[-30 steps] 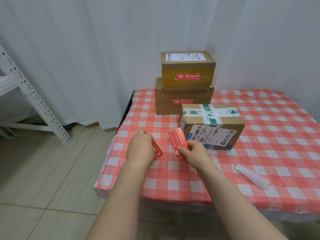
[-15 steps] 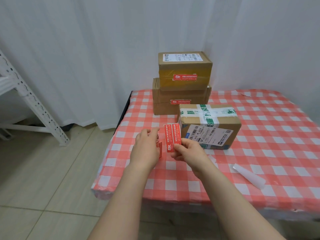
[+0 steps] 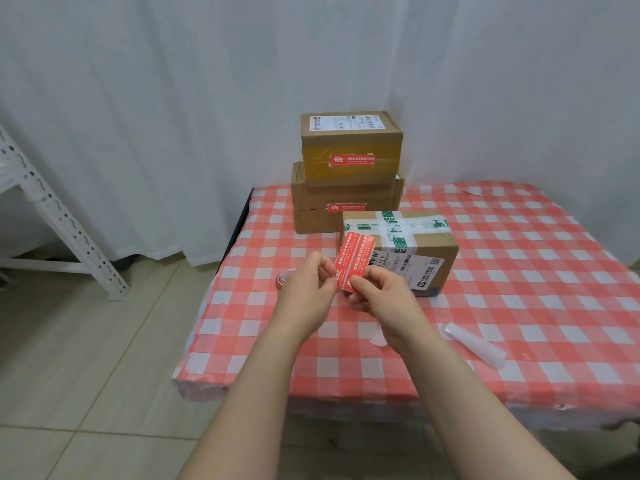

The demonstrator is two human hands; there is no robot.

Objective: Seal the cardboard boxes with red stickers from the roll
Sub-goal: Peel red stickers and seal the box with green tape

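Both hands hold up a short strip of two red stickers (image 3: 354, 261) above the table. My left hand (image 3: 304, 292) pinches its lower left edge; my right hand (image 3: 379, 292) pinches its bottom right corner. Just behind stands a cardboard box (image 3: 415, 251) with green-printed tape and a shipping label. Two more boxes are stacked at the back: the lower box (image 3: 311, 209) and the upper box (image 3: 349, 143), each with a red sticker on its front. Part of the sticker roll (image 3: 284, 276) peeks out on the cloth behind my left hand.
The table wears a red-and-white checked cloth (image 3: 519, 271). White backing strips (image 3: 474, 344) lie at the right near the front edge. A white metal rack (image 3: 52, 213) stands on the tiled floor to the left. White curtains hang behind.
The sticker strip has risen and turned upright. My left hand let go of the roll, now on the cloth, and moved right to pinch the strip's edge.
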